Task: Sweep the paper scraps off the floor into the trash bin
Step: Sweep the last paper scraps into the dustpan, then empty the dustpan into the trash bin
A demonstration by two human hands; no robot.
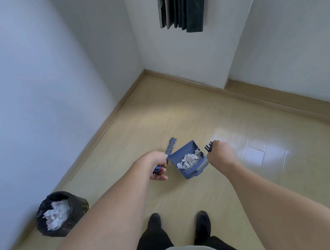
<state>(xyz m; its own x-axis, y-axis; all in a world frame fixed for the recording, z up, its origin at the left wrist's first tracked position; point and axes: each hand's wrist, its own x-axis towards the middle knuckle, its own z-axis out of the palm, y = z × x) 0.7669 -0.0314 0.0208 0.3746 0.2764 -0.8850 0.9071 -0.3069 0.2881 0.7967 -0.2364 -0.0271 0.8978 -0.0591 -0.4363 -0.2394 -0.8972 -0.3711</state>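
I have the left hand (pixel 158 166) curled round the blue handle of the small brush (pixel 172 146), bristle end pointing away from me; the right hand (pixel 220 153) is closed on the grey handle of the blue dustpan (pixel 188 161), with what looks like a comb-toothed piece sticking out beside its knuckles, though I cannot tell what that piece is; the pan sits between the two hands, held above the pale wood floor (pixel 188 112) as far as I can judge.

The paper scraps (pixel 189 159) lie heaped inside the pan, crumpled and white, piled against its toothed edge; I see none loose on the boards around it. The trash bin (pixel 59 213) stands well apart, down at my left by the wall, black-lined and already holding a good heap of white paper.

My reading: the gathering is done and the carry to the bin is what remains. The risk is in that carry; the scraps are light and loosely heaped, so a tilt of the pan toward its open mouth, or a quick swing leftward, would spill them back onto the floor; the bin already looks fairly full, so a hasty tip could send paper over its rim; the brush could also knock the pan.
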